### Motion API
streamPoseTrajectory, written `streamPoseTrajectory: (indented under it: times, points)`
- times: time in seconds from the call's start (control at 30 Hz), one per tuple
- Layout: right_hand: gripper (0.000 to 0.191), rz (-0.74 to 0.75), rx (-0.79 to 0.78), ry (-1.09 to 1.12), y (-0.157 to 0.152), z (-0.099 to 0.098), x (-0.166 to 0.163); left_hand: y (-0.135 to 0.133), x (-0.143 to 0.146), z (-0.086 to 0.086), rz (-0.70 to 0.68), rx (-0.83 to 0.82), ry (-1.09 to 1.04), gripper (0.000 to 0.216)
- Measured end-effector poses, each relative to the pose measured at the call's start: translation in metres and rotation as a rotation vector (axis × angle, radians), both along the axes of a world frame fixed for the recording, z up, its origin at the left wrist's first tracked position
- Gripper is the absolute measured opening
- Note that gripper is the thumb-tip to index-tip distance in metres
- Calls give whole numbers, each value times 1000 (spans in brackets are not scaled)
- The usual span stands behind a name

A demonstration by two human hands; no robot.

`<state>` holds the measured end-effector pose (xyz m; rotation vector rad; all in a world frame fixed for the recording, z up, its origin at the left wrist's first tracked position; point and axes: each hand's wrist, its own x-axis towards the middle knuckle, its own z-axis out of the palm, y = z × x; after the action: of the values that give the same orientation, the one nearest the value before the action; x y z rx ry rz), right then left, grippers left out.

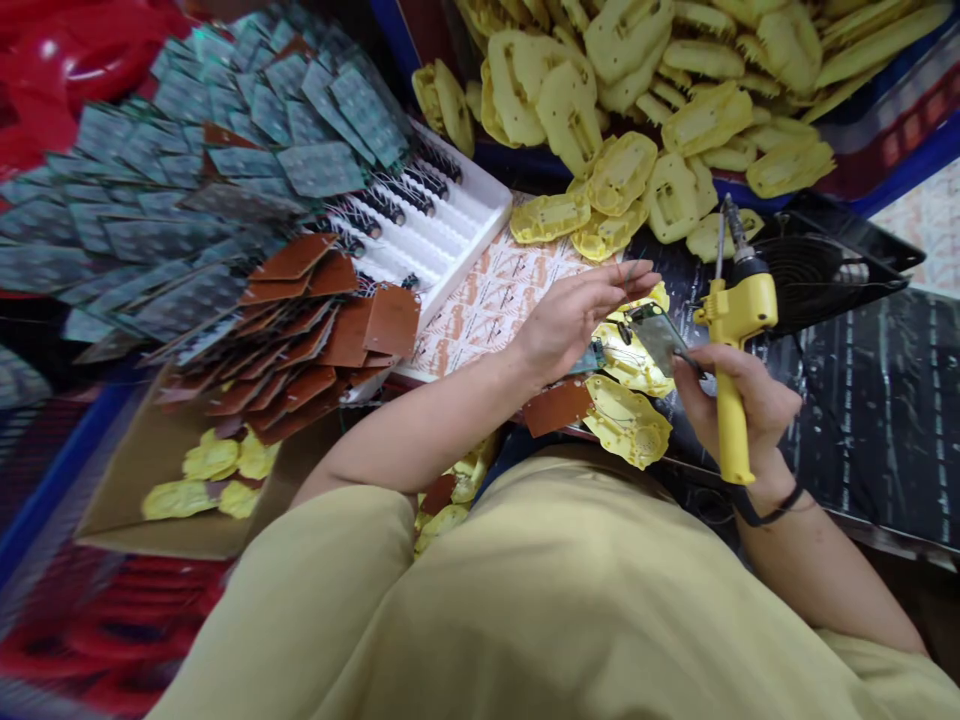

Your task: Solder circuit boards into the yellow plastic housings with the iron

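My left hand (581, 308) is over the work spot with its fingers stretched out to the right. No held object shows in it. My right hand (761, 405) is closed around the handle of a yellow soldering gun (731, 400), whose metal tip points up and away. The fingertips of that hand also touch the edge of a small circuit board (660, 338). Underneath lies an open yellow plastic shell (634, 362) with thin wires. Nearer to me are another yellow shell half (630, 422) and a brown circuit board (556, 405).
Stacked green circuit boards (247, 150) and brown boards (315, 330) rise on the left, beside a white foam tray (469, 215) with black parts. Yellow shells (555, 100) fill a bin at the back. A black fan (817, 265) stands right. A cardboard box (112, 490) sits low left.
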<state>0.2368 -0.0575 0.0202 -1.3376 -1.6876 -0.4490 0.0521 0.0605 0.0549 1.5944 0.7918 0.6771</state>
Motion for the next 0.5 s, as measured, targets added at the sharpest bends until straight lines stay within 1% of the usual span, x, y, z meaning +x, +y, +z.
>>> streamPoseTrajectory:
  times: [0.07,0.17,0.27,0.33,0.4,0.47,0.5]
  points:
    - [4,36,4,9,1,0,-1,0,3,-5,29,-25,-49,40]
    - [7,32,-16,-4,1,-2,-3,1,9,-9,70,-53,-56,33]
    - [15,117,-51,12,0,-5,4,14,9,-3,84,-27,12,33]
    - [21,161,-123,81,2,-8,16,31,5,5,60,56,84,31]
    - [27,138,-210,134,12,-11,32,52,2,10,-12,168,194,25]
    - [30,125,-267,113,30,-16,48,70,2,7,-101,276,331,17]
    - [31,145,-300,81,42,-20,54,77,4,2,-129,325,398,15]
